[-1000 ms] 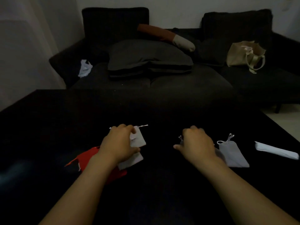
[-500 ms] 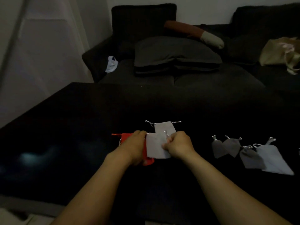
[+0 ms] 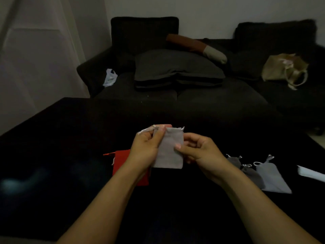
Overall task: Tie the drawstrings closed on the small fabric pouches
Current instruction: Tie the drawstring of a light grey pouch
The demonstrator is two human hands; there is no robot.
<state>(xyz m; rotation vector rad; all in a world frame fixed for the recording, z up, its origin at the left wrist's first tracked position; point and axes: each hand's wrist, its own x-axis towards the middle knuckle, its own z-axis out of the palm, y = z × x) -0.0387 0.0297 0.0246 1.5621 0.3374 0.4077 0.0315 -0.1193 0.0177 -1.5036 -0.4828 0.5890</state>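
Right now both hands hold one pale grey pouch (image 3: 168, 148) up off the dark table (image 3: 70, 138), its mouth at the top. The left hand (image 3: 146, 148) pinches the upper left corner, where the drawstring (image 3: 147, 130) loops out past the fingertips; the right hand (image 3: 198, 150) pinches the right edge lower down between thumb and fingers. The hands sit close together, one on each side of the fabric. The mouth looks ungathered, flat across the top, so the step in hand seems to be drawing it shut. To do it well, the right hand would likely shift up to the short cord end (image 3: 183, 128) showing at the top right corner, so that each hand has a cord to pull outward evenly; holding the fabric alone would only stretch it. Once the neck bunches, a knot set close against it should hold. The pouch hangs flat, with no bulge, so it appears empty, though its inside is hidden. A red pouch (image 3: 123, 161) lies on the table below the left wrist, partly covered. To the right lie three more grey pouches (image 3: 263, 175), overlapping, their necks cinched and cords sticking up; they also look flat. A white strip (image 3: 311, 175) lies just beyond them.
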